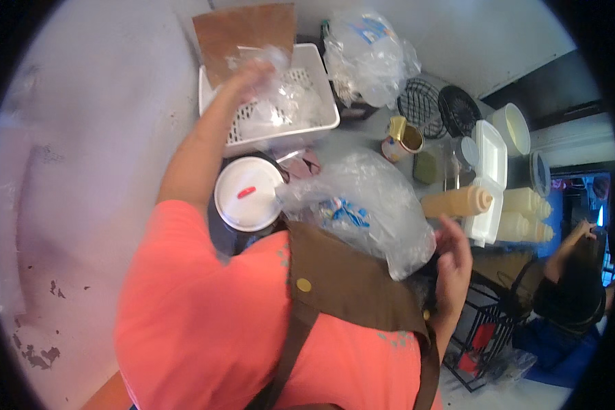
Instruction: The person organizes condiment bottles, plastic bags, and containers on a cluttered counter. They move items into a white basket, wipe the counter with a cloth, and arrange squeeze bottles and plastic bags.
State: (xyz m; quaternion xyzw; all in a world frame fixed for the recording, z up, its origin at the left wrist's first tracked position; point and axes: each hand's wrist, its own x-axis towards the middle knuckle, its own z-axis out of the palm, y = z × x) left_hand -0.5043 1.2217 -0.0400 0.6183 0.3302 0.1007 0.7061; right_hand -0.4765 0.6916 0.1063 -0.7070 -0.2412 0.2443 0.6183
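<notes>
My left hand (256, 79) is blurred and reaches into a white perforated plastic basket (266, 134). Clear plastic packaging (292, 105) lies around its fingers, and whether they grip it cannot be told. A brown cardboard sheet (246, 31) leans up at the basket's far side. Fingers apart, my right hand (453, 261) hangs beside a large clear plastic bag (384, 205) with blue print, near its lower right edge. Just above that hand is a squeeze bottle of tan sauce (456, 201), next to an opened white foam food box (484, 205). I see nothing held in the right hand.
A white round lid with a red handle (248, 193) sits left. Farther back are another filled plastic bag (369, 56), an open can (402, 142), black fan grilles (458, 110) and a sponge (426, 166). Pale squeeze bottles (523, 215) stand right; another person (569, 287) is beyond.
</notes>
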